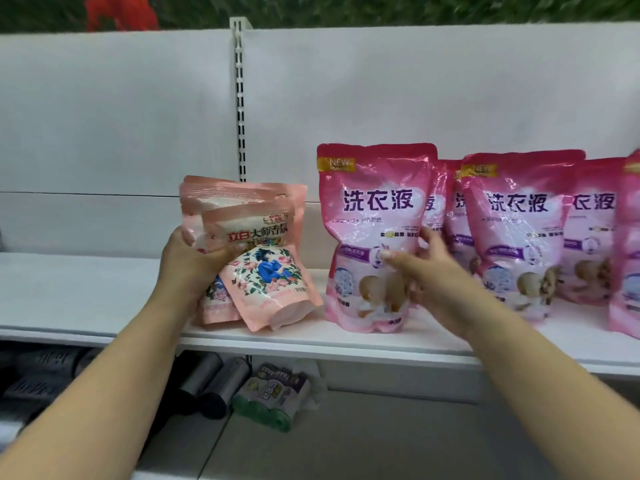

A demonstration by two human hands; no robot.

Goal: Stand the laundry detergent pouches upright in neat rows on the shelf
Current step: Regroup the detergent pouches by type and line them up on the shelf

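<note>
A person's left hand (194, 252) grips a tilted bunch of pale pink pouches (249, 251) at the shelf's (86, 292) nine o'clock, while the right hand (426, 268), fingers relaxed, steadies the upright magenta pouch (374, 216) at three o'clock.

Rightmost pouch (632, 244) cut by edge

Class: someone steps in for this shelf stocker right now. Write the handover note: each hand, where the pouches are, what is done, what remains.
Left hand grips a bunch of small pale pink pouches, bottoms at the shelf, front one tilted.
Right hand touches the front big pink pouch, fingers relaxed.
Done: big pouches stand upright in rows to the right.
Left: stand the small ones in rows.
</note>
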